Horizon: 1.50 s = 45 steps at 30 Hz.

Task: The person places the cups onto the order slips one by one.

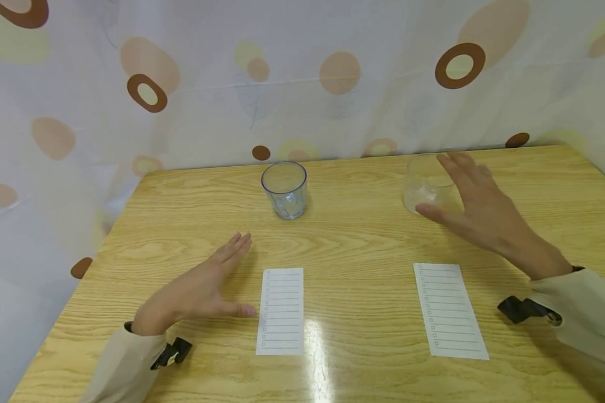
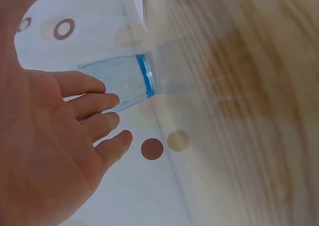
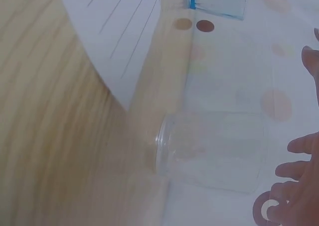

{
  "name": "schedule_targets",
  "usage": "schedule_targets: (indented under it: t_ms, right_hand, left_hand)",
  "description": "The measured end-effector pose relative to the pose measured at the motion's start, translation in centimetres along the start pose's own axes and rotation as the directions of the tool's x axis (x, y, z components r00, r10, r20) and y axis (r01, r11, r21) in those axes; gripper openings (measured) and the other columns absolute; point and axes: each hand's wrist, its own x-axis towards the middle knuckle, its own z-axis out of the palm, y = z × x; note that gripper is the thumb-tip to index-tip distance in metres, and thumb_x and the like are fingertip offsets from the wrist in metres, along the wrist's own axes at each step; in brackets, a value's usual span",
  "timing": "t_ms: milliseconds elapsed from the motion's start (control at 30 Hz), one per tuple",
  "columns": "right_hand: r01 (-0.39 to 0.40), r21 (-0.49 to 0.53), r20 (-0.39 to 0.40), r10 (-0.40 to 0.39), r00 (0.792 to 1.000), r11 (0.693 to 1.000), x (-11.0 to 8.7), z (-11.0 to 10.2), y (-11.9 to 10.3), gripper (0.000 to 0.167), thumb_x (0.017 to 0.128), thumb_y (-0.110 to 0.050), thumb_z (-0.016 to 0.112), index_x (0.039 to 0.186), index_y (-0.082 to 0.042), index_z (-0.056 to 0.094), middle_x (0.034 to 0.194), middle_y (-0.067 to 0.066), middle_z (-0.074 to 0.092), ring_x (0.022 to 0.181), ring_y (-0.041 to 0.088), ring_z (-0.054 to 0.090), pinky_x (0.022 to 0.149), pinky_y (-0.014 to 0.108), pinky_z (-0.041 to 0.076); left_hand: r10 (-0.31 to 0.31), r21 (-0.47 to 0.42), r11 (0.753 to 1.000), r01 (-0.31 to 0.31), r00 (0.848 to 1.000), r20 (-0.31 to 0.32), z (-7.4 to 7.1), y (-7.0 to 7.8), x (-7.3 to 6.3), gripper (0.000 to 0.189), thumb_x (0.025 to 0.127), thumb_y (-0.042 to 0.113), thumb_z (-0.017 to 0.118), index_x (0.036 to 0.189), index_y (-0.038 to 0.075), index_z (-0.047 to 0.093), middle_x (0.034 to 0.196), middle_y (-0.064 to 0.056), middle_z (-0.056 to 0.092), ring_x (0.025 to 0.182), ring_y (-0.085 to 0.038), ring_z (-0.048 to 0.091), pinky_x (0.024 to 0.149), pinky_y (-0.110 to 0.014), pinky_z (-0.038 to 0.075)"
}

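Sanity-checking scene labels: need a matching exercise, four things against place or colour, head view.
1. left hand
2. right hand
3. left glass
4. right glass

A. blue-rimmed
B. thumb beside the left paper slip
C. colourless, partly hidden by a hand
D. overlapping a glass

Pairs: 1-B, 2-D, 3-A, 4-C

Two glasses point(image 1: 288, 202) stand behind two paper slips point(image 1: 281, 313) on the table point(image 1: 363, 235).

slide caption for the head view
Left hand and right hand above a wooden table with a blue-rimmed glass, a clear glass and two lined slips.
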Motion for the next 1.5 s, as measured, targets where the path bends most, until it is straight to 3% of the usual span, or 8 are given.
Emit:
schedule_targets:
  t_ms: [300,467,600,767,967,1167,1400,1500]
  right_hand:
    - [0.029,-0.007,0.005,-0.029,1.000,1.000,1.0,0.5,-1.3,0.091,0.090,-0.050,0.062,0.156,-0.012,0.012,0.160,0.014,0.012,0.147,0.034,0.008,0.118,0.048,0.002]
    - [0.019,0.018,0.023,-0.019,1.000,1.000,1.5,1.0,-2.4,0.094,0.088,-0.051,0.064,0.156,-0.010,0.014,0.161,0.013,0.012,0.147,0.035,0.008,0.117,0.052,0.006]
    - [-0.006,0.064,0.049,0.003,0.999,0.998,2.0,1.8,-3.7,0.094,0.089,-0.053,0.063,0.156,-0.010,0.013,0.161,0.010,0.010,0.147,0.036,0.006,0.113,0.061,0.012]
    - [-0.014,0.126,0.085,0.003,0.996,0.992,3.1,3.4,-5.6,0.095,0.089,-0.057,0.060,0.156,-0.010,0.012,0.162,0.006,0.008,0.147,0.033,0.004,0.114,0.059,0.012]
    - [-0.063,0.224,0.102,0.041,0.994,0.973,4.3,5.6,-7.6,0.096,0.087,-0.060,0.061,0.156,-0.014,0.013,0.161,0.007,0.011,0.146,0.032,0.012,0.111,0.059,0.021]
    - [-0.127,0.390,0.074,0.106,0.992,0.912,5.3,8.7,-10.1,0.093,0.086,-0.056,0.065,0.153,-0.008,0.023,0.157,0.012,0.024,0.145,0.031,0.020,0.114,0.051,0.022]
    - [-0.186,0.603,0.021,0.217,0.976,0.775,6.0,12.6,-13.9,0.089,0.084,-0.043,0.073,0.151,-0.006,0.028,0.155,0.009,0.032,0.143,0.026,0.027,0.113,0.047,0.027]
    - [-0.189,0.656,0.001,0.249,0.968,0.730,6.4,13.9,-15.0,0.091,0.082,-0.041,0.076,0.151,-0.007,0.028,0.154,0.008,0.032,0.142,0.025,0.028,0.113,0.045,0.028]
  left_hand:
    - [0.067,0.028,0.997,-0.068,0.997,0.027,0.8,1.0,0.0,0.119,0.072,0.064,0.073,0.153,-0.001,0.015,0.160,-0.017,0.011,0.147,-0.034,0.008,0.113,-0.053,0.023]
    - [0.087,0.033,0.996,-0.088,0.995,0.045,1.1,1.4,0.2,0.118,0.072,0.063,0.074,0.153,-0.001,0.017,0.160,-0.017,0.012,0.147,-0.034,0.008,0.113,-0.053,0.023]
    - [0.087,0.026,0.996,-0.089,0.993,0.081,1.4,1.8,0.3,0.115,0.075,0.065,0.070,0.153,-0.001,0.018,0.161,-0.014,0.011,0.147,-0.032,0.007,0.114,-0.051,0.021]
    - [0.088,0.031,0.995,-0.093,0.987,0.131,1.9,2.3,0.4,0.112,0.078,0.067,0.065,0.152,-0.002,0.017,0.161,-0.014,0.010,0.147,-0.032,0.006,0.115,-0.050,0.019]
    - [0.082,0.048,0.995,-0.091,0.984,0.161,2.1,2.7,0.3,0.112,0.079,0.065,0.066,0.152,-0.005,0.016,0.160,-0.017,0.010,0.147,-0.033,0.007,0.115,-0.052,0.019]
    - [0.067,0.091,0.992,-0.084,0.983,0.170,2.2,2.8,-0.1,0.108,0.081,0.060,0.067,0.150,-0.008,0.020,0.159,-0.020,0.012,0.146,-0.036,0.009,0.115,-0.052,0.018]
    - [0.073,0.094,0.991,-0.091,0.981,0.180,2.3,2.6,-0.4,0.103,0.081,0.051,0.071,0.148,-0.011,0.022,0.158,-0.023,0.012,0.145,-0.039,0.010,0.114,-0.055,0.018]
    - [0.081,0.085,0.992,-0.098,0.979,0.187,2.3,2.5,-0.3,0.102,0.081,0.051,0.071,0.148,-0.011,0.023,0.158,-0.023,0.013,0.145,-0.039,0.011,0.113,-0.056,0.019]
